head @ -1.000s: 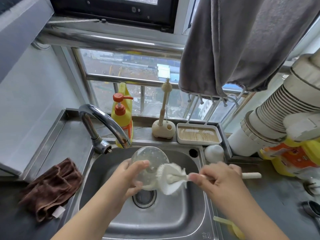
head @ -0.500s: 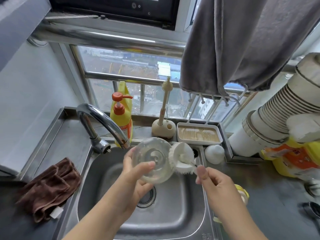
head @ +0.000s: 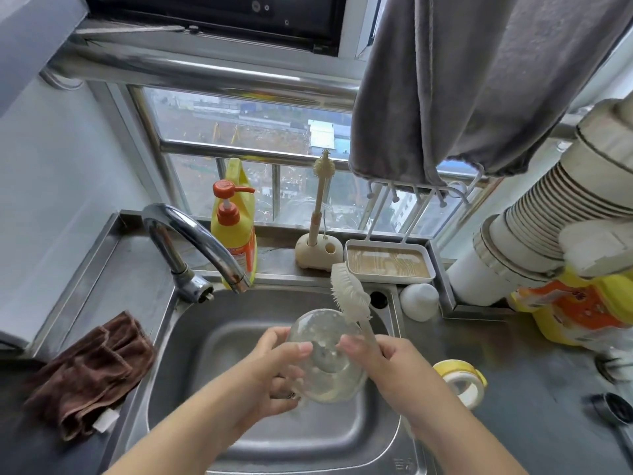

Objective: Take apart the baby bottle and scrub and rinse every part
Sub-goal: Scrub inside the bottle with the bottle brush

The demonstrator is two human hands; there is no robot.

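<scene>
Hands hide part of the clear bottle.

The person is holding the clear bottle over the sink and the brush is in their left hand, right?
Almost. The head view shows the brush held in the right hand, not the left. The left hand grips the clear bottle over the sink.

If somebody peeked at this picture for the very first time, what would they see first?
Probably the two hands over the middle of the steel sink: the left hand holds a clear round baby bottle, and the right hand grips a white bristly bottle brush sticking up past the bottle. Next, the bright yellow soap bottle with an orange pump behind the curved silver tap, on the window ledge.
</scene>
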